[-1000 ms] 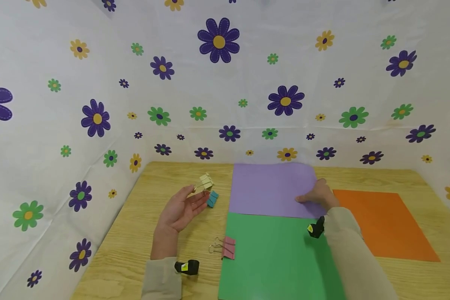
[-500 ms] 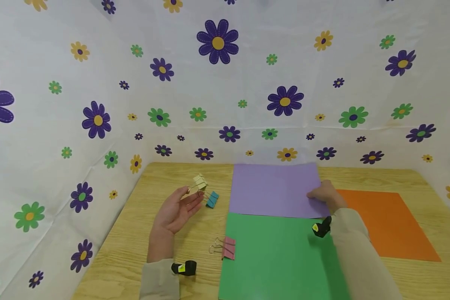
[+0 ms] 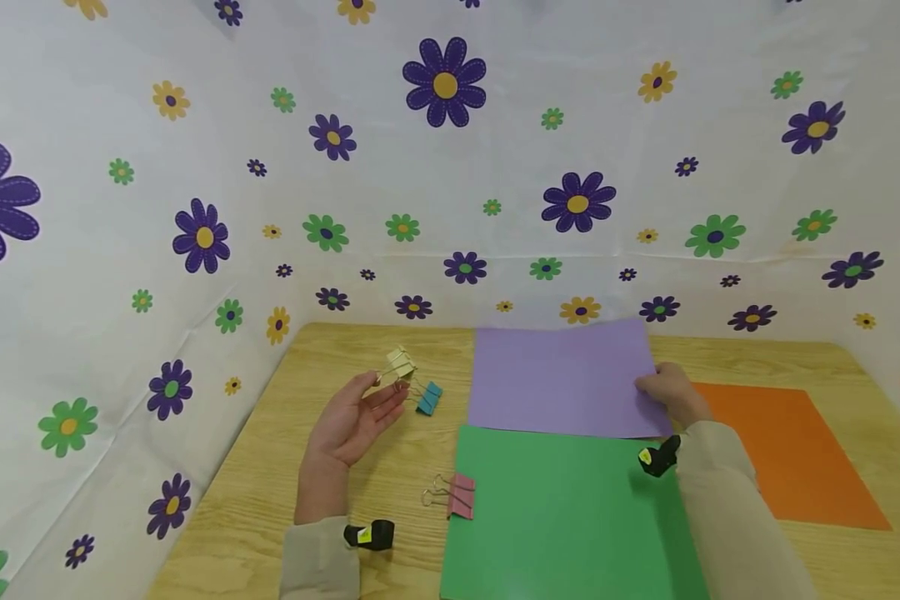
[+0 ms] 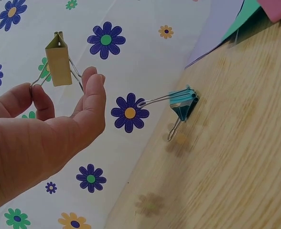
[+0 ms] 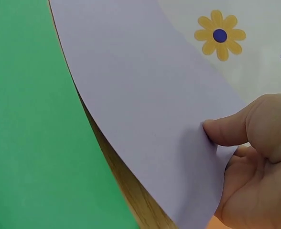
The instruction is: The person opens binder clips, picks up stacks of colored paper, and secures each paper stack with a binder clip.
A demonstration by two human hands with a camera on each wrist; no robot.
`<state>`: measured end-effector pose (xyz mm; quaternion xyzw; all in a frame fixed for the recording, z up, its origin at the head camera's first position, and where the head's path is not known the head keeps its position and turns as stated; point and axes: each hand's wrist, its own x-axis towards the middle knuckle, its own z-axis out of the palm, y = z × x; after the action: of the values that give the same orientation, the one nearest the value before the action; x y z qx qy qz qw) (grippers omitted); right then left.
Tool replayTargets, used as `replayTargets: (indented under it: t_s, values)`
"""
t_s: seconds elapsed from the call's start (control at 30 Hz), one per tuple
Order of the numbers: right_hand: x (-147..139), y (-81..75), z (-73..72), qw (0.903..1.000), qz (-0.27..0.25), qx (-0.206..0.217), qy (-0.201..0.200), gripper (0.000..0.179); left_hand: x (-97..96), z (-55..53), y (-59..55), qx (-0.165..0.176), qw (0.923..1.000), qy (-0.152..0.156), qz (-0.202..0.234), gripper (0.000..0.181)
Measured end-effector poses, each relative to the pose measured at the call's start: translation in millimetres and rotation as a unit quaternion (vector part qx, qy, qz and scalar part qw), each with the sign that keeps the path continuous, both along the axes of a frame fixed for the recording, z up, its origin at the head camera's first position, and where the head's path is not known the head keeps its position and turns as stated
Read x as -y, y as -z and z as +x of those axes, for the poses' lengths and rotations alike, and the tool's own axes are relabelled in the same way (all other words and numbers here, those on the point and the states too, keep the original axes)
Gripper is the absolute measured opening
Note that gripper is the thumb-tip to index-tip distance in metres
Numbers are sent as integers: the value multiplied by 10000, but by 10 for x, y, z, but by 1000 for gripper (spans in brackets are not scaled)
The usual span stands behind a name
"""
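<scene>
Head view: a cream binder clip (image 3: 401, 365) is being pinched by its wire handles in the left hand (image 3: 352, 421), at 10 o'clock of the green sheet (image 3: 562, 517). The purple sheet (image 3: 562, 379) is being pinched at its right edge, lifted, by the right hand (image 3: 671, 393), at 12 o'clock.

No text, label, brand or number can be read anywhere. The small yellow metal binder clip (image 4: 58, 59) pinched between the fingers (image 4: 90, 95) of the left hand is plain, and the smooth purple paper sheet (image 5: 145, 100) under the right thumb carries no print.
</scene>
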<state>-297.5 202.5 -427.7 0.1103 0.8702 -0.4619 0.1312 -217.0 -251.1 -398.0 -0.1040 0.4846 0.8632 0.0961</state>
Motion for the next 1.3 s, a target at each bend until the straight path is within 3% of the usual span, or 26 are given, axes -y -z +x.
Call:
replayTargets:
  t_s: [0.23,0.43,0.83,1.3]
  values:
    - [-67,-10,-21,9995,-108,265,-110,47,-1,1,4,-53,10000,-4,-17,16]
    - [-81,-21,-20,9996,-111,242,-126,34,5,-6,15,-36,10000,32,61,17]
    - [-79,27,-18,9996,-44,243,160,28,5,-7,24,-24,9999,26,131,16]
    - [-106,31,-11,9997,-172,184,-44,20,-5,-17,22,76,10000,22,12,16]
